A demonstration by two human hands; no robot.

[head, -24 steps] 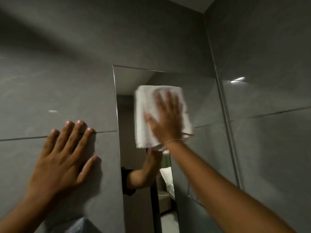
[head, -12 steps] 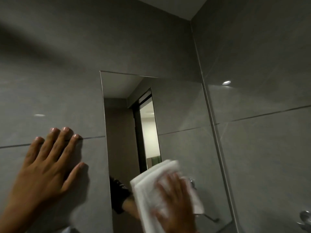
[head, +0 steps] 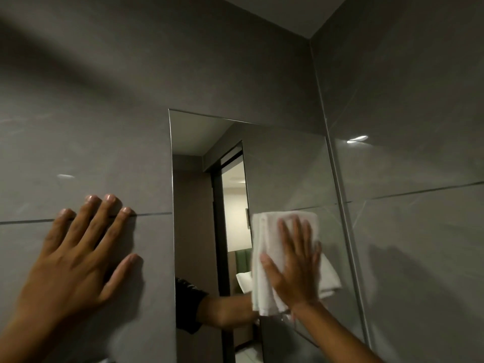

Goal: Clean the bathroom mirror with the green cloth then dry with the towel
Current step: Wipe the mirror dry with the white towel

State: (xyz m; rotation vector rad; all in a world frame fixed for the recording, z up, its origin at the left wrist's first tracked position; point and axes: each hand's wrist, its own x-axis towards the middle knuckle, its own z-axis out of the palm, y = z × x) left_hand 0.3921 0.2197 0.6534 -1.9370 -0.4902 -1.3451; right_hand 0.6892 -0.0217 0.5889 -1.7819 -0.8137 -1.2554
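Note:
A tall bathroom mirror (head: 282, 166) is set flush in the grey tiled wall, reaching the corner on the right. A folded white towel (head: 264, 258) lies flat against the mirror's lower right part. My right hand (head: 294, 263) presses on the towel with fingers spread, pinning it to the glass. My left hand (head: 78, 255) rests flat and open on the wall tile left of the mirror, holding nothing. The green cloth is not in view. The mirror reflects my arm in a dark sleeve and a doorway.
Grey wall tiles (head: 91, 113) surround the mirror. A side wall (head: 406, 179) meets it at the corner on the right, with a metal trim strip (head: 337, 184) along the joint. The ceiling (head: 288, 11) shows at the top.
My right hand swept the towel from the mirror's upper middle down to the bottom, then back up and right to the lower right part. My left hand stayed on the tile.

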